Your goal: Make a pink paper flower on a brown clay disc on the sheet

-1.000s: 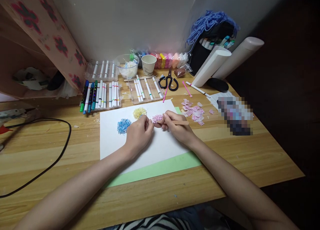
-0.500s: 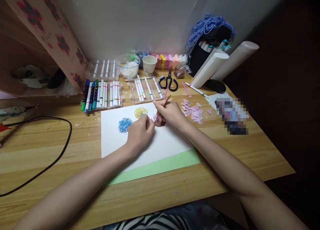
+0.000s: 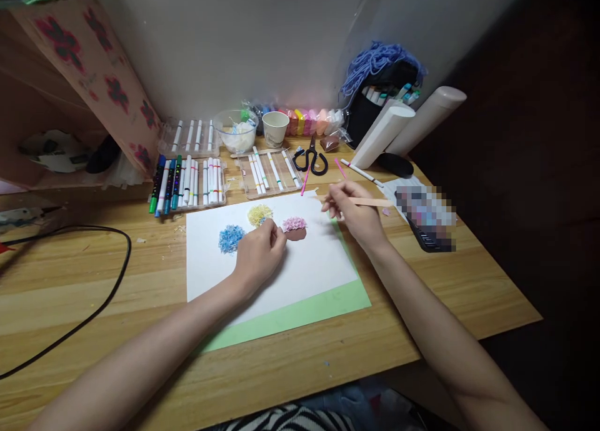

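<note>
My left hand (image 3: 260, 251) rests on a white sheet of paper (image 3: 323, 256), its fingers pinched together. Whatever may be between them is hidden. Just right of its fingertips is a brown shape (image 3: 295, 234) topped by a cluster of pink paper bits (image 3: 295, 223). A blue cluster (image 3: 231, 238) and a yellow cluster (image 3: 259, 215) sit on the same sheet, left of and behind that hand. Over the sheet's right edge, my right hand (image 3: 354, 215) holds a flat wooden stick (image 3: 372, 202) pointing right, with some motion blur at the fingers.
Green paper (image 3: 295, 315) lies under the white sheet. Behind are marker cases (image 3: 215, 200), black scissors (image 3: 312, 159), a paper cup (image 3: 275, 128) and a clear bowl (image 3: 237, 131). A phone (image 3: 426, 222) lies right, partly pixelated. A black cable (image 3: 126, 262) curves at left.
My right hand has lifted off the pink cluster and moved right with the wooden stick, uncovering the brown shape. It now covers the loose pink scraps. My left hand stays on the sheet.
</note>
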`<action>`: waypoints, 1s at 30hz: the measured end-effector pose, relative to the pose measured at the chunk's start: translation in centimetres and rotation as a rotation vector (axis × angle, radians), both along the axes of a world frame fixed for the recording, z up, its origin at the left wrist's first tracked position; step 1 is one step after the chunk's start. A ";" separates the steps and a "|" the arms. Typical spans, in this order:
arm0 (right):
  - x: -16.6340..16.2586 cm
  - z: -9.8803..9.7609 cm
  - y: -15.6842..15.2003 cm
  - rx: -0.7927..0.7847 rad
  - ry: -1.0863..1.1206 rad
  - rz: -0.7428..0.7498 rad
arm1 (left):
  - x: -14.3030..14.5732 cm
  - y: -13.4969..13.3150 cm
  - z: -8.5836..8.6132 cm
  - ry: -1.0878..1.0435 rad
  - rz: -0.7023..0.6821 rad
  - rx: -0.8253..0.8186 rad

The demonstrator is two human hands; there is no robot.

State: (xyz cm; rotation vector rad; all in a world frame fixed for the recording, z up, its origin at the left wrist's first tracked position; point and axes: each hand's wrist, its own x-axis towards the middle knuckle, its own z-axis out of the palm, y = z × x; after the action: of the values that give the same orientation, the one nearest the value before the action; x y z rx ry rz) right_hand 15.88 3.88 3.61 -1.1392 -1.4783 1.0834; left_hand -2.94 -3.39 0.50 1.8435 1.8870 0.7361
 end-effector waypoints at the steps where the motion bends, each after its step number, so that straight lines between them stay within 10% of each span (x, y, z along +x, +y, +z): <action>1: 1.0 0.0 0.2 0.024 0.027 -0.058 | 0.0 0.0 0.0 -0.004 -0.008 0.011; 10: 8.9 -2.1 2.3 0.147 -0.412 -0.015 | -0.1 -0.4 -0.1 0.000 -0.290 0.095; 20: 7.5 -2.8 2.5 0.249 -0.609 -0.056 | -0.3 -0.3 -0.2 0.028 -0.281 0.170; 30: 7.1 -1.8 2.2 0.002 -0.017 -0.118 | 0.0 -0.2 0.0 -0.034 -0.165 0.108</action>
State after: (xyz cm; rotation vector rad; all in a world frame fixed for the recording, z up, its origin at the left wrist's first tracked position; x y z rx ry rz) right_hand 22.95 6.05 1.79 -1.2206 -1.4065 0.9930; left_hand -2.98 -3.63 0.52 2.0107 1.6795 0.8212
